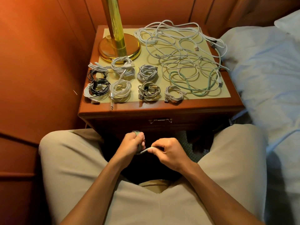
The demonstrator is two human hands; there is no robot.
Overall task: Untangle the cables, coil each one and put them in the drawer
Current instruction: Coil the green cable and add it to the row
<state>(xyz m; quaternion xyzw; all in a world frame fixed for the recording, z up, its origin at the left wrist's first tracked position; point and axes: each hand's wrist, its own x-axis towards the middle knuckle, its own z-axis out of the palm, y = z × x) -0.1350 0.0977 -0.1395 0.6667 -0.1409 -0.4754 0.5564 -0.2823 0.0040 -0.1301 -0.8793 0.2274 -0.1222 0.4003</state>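
Wooden nightstand [162, 109] beside bed [263, 75] holds coiled and tangled cables [181, 51]; both hands [168, 151] grip a cable [146, 150].

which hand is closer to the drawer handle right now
The right hand is nearer, below the drawer handle. The left hand sits below it too, but further off to the left.

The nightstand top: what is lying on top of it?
On the nightstand stand a brass lamp, several coiled cables at front left and a loose tangled pile at right. The drawer is closed, so its inside is hidden.
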